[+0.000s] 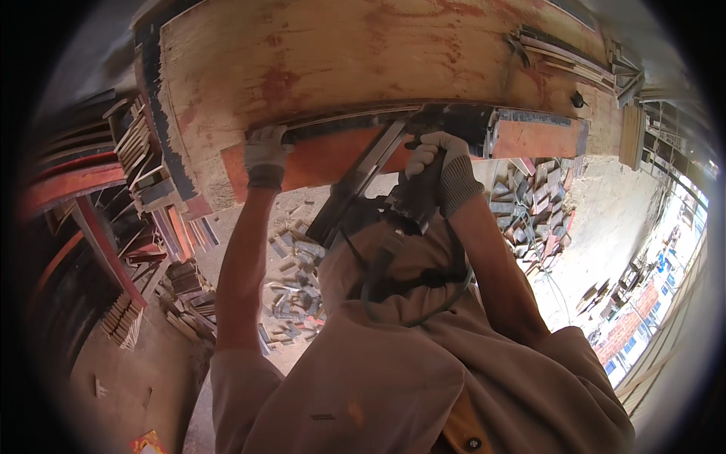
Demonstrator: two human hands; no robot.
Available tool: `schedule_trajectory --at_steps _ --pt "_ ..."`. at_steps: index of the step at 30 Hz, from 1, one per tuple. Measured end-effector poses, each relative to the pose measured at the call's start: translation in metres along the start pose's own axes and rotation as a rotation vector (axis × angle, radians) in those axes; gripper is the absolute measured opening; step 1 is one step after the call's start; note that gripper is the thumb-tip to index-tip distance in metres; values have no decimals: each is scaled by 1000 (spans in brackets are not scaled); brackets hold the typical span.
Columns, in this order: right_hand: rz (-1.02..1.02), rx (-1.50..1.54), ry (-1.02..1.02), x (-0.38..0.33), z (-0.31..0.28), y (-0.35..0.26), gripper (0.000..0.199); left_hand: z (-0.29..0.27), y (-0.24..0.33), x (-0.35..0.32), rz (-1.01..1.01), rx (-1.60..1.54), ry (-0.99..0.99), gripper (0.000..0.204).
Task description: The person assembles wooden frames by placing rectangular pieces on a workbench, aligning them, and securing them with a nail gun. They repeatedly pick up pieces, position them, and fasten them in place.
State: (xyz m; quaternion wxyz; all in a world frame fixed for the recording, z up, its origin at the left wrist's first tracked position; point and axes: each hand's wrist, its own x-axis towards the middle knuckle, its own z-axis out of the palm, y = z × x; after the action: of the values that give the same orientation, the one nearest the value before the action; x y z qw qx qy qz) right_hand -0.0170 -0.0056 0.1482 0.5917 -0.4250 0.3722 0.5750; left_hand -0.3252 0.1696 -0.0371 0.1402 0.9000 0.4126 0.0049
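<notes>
My left hand (266, 153), in a white glove, grips the lower edge of a reddish wooden plank (318, 163) held against a large plywood panel (363, 60). My right hand (442, 163), also gloved, is closed around the handle of a dark nail gun (412, 193) pressed to the plank's edge. The gun's long magazine (355, 185) slants down to the left. A dark hose (408, 291) loops from the tool across my beige shirt.
Short wood offcuts (291, 280) litter the ground below. Stacked boards and red-edged planks (151, 181) lean at the left. More offcuts (533, 200) lie at the right, with timber strips (575, 57) on the panel's far end. Rooftops show far below at the right.
</notes>
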Motion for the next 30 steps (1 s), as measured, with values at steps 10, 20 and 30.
schedule_trajectory --at_steps 10,20,30 --pt "-115 -155 74 16 49 69 15 -16 2 7 4 -90 -93 49" --pt "-55 -211 103 24 72 134 14 -21 -58 -10 7 -242 -95 51" --pt "79 -211 142 19 99 169 14 -25 -97 -32 -17 -234 52 55"
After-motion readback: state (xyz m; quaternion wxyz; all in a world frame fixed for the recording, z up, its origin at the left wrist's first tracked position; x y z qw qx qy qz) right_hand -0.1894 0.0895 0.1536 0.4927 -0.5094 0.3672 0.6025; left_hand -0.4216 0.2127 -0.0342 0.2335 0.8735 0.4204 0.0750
